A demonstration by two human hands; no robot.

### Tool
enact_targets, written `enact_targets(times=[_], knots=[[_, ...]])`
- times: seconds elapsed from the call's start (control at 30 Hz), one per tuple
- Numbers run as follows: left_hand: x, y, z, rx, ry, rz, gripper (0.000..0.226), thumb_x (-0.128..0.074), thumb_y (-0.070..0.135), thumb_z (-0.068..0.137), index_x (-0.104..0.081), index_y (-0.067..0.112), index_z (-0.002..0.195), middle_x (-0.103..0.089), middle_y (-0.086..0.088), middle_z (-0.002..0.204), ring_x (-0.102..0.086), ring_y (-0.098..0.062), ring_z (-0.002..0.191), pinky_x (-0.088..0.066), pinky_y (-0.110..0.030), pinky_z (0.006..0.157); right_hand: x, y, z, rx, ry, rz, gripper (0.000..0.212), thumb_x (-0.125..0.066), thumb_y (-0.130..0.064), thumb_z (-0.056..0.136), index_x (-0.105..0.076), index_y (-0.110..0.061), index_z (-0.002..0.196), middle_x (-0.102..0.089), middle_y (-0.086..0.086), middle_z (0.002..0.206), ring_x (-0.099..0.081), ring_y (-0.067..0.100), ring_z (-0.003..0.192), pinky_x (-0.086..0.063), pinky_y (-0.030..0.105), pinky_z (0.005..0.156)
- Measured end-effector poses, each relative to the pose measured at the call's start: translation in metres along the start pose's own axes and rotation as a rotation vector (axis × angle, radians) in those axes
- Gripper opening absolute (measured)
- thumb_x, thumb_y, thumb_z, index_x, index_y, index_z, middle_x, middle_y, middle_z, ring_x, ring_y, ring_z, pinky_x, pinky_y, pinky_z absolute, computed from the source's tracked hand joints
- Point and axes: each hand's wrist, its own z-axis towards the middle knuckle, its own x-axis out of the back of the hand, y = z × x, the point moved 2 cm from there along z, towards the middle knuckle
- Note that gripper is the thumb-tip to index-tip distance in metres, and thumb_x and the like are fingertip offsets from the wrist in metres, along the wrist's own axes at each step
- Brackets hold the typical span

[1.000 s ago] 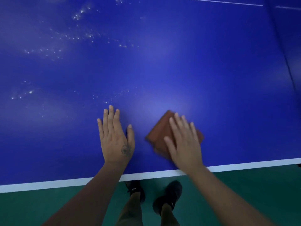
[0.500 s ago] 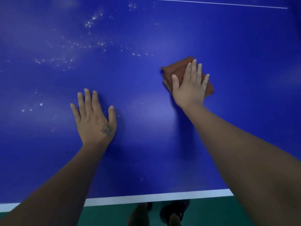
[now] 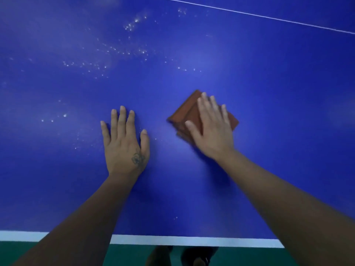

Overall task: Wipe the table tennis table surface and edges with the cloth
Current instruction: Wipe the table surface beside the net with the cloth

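Folded rust-brown cloth [image 3: 189,117] — flat under the right hand's [image 3: 213,131] straight fingers — left hand [image 3: 124,146] spread flat.

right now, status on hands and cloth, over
Left hand flat on blue table, holding nothing. Right hand presses folded brown cloth flat. White specks ahead, nothing blocking.

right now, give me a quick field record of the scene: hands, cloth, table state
left hand: flat on the table, fingers straight, holds nothing
right hand: presses flat on the cloth
cloth: brown, folded, lying on the table
table: blue, white edge stripe nearest the person
droplets: white specks beyond and left of the hands
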Motion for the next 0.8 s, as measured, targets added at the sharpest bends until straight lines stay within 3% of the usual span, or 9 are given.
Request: enact_targets(times=[0.13,0.23,0.4,0.53,0.7,0.8], knots=[[0.006,-0.010,-0.004,-0.007,0.030,-0.024,0.062,-0.042,0.037,0.109,-0.041,0.004,0.162,-0.031,-0.014,0.174,-0.015,-0.031,0.166,-0.007,-0.058,0.134,0.003,0.022,0.044,-0.257,0.027,0.019,0.082,-0.027,-0.064,0.105,-0.014,-0.012,0.167,-0.006,0.000,0.176,-0.002,0.020,0.162,-0.001,0.051,0.131],[0.016,-0.024,-0.013,0.023,0.048,-0.008,0.061,-0.042,0.034,0.109,-0.041,0.004,0.162,-0.030,-0.014,0.175,-0.014,-0.032,0.166,-0.009,-0.058,0.134,-0.002,-0.007,0.060,-0.307,0.044,0.020,0.084,-0.022,-0.065,0.104,-0.011,-0.011,0.167,-0.005,0.001,0.176,0.000,0.021,0.163,-0.001,0.052,0.130],[0.023,-0.049,-0.038,0.137,-0.004,0.043,0.066,-0.037,0.038,0.108,-0.034,0.006,0.166,-0.024,-0.012,0.177,-0.011,-0.032,0.167,-0.007,-0.060,0.134,-0.016,-0.088,0.030,0.056,0.037,-0.021,0.083,-0.029,-0.065,0.103,-0.023,-0.011,0.165,-0.014,0.002,0.175,-0.009,0.021,0.162,-0.009,0.051,0.130],[0.021,-0.057,-0.044,0.120,-0.007,0.059,0.066,-0.034,0.038,0.110,-0.030,0.007,0.168,-0.022,-0.011,0.178,-0.011,-0.031,0.167,-0.006,-0.059,0.134,-0.023,-0.105,-0.017,0.266,0.022,-0.029,0.080,-0.034,-0.063,0.104,-0.025,-0.012,0.165,-0.015,-0.001,0.175,-0.009,0.018,0.162,-0.012,0.049,0.130],[0.020,-0.056,-0.045,0.099,0.019,0.056,0.063,-0.036,0.036,0.109,-0.035,0.009,0.166,-0.027,-0.011,0.176,-0.015,-0.030,0.166,-0.009,-0.058,0.134,-0.016,-0.090,0.002,0.293,-0.018,0.159,0.077,-0.031,-0.061,0.105,-0.028,-0.012,0.164,-0.018,0.001,0.174,-0.012,0.017,0.162,-0.007,0.044,0.132],[0.022,-0.055,-0.045,0.099,0.004,0.073,0.064,-0.037,0.037,0.109,-0.035,0.010,0.166,-0.026,-0.009,0.177,-0.014,-0.030,0.166,-0.011,-0.059,0.133,-0.012,-0.086,0.053,0.246,-0.033,0.097,0.078,-0.032,-0.061,0.105,-0.024,-0.012,0.165,-0.013,0.001,0.175,-0.009,0.018,0.162,-0.005,0.043,0.132]])
